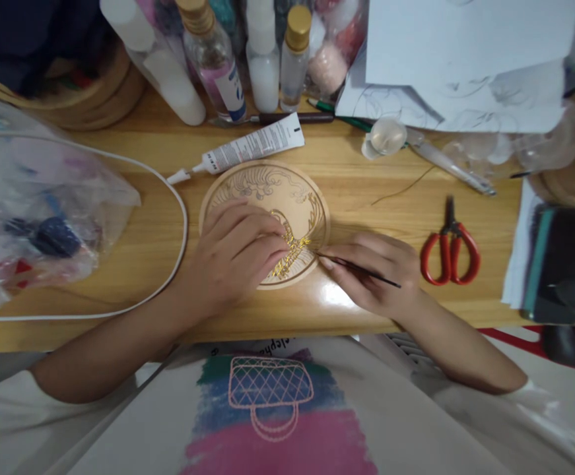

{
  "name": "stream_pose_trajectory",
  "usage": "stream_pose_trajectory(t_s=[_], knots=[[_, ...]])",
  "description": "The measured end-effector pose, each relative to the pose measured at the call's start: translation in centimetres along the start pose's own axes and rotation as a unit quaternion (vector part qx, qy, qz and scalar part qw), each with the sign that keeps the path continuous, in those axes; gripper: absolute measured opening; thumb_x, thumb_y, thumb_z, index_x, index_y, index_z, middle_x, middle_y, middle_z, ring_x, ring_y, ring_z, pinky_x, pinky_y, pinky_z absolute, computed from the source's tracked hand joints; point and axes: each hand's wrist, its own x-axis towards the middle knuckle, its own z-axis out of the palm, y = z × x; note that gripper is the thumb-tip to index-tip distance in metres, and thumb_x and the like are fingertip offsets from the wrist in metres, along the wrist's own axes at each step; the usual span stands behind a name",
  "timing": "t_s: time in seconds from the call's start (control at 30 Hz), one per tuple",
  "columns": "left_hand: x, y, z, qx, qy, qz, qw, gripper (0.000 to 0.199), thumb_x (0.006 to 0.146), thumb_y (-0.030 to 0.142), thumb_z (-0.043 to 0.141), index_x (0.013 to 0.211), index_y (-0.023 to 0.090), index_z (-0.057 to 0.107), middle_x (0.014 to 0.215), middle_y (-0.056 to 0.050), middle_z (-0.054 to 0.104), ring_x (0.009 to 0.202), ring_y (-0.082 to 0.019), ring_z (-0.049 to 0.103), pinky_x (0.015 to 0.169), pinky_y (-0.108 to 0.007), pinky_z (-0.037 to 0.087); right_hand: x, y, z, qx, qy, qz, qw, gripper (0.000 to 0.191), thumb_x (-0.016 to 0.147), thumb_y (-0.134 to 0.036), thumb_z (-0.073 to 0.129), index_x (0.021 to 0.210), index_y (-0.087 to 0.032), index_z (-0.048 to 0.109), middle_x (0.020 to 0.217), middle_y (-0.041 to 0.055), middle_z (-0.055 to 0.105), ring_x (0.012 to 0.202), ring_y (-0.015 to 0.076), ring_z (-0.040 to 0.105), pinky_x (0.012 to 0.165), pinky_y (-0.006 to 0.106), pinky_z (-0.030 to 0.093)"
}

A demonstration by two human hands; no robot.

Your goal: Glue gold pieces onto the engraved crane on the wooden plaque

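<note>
A round wooden plaque (262,173) lies on the table before me, with dark line drawings and shiny gold wire (294,251) along part of its design. Across its left side rests my left hand (240,254), thumb and fingertips drawn together over the gold wire; whatever they pinch is hidden. My right hand (373,270) is at the plaque's right edge, closed around a thin dark stick-like tool (371,272). The tool's tip points left at the rim, near the gold wire. Just behind the plaque lies a white glue tube (255,145), its nozzle to the left.
Red-handled pliers (449,247) lie right of my right hand, and a phone (567,264) farther right. A white cable (185,227) loops beside a plastic bag (44,204) on the left. Bottles (222,82) and paper sheets (465,53) line the back.
</note>
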Motion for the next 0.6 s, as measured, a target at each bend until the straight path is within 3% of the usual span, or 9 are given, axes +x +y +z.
stream_pose_trajectory(t_s=[0.4, 0.6], knots=[[0.24, -0.32, 0.11, -0.031, 0.016, 0.007, 0.999, 0.009, 0.092, 0.016, 0.06, 0.091, 0.025, 0.059, 0.092, 0.0, 0.07, 0.09, -0.019, 0.064, 0.094, -0.041, 0.052, 0.02, -0.24, -0.1, 0.057, 0.019, 0.055, 0.997, 0.009, 0.088, -0.016, 0.068, 0.096, -0.018, 0.07, 0.071, 0.0033, 0.068, 0.058, 0.0119, 0.061, 0.052, 0.024, 0.047], [0.19, -0.28, 0.3, -0.018, 0.013, 0.009, 1.0, 0.007, 0.092, 0.017, 0.062, 0.089, 0.022, 0.059, 0.091, -0.001, 0.071, 0.089, -0.02, 0.065, 0.092, -0.042, 0.053, 0.52, -0.24, -0.14, 0.117, -0.007, 0.08, 0.99, 0.014, 0.087, -0.012, 0.069, 0.099, -0.019, 0.071, 0.073, 0.0014, 0.07, 0.059, 0.0099, 0.061, 0.054, 0.022, 0.049]])
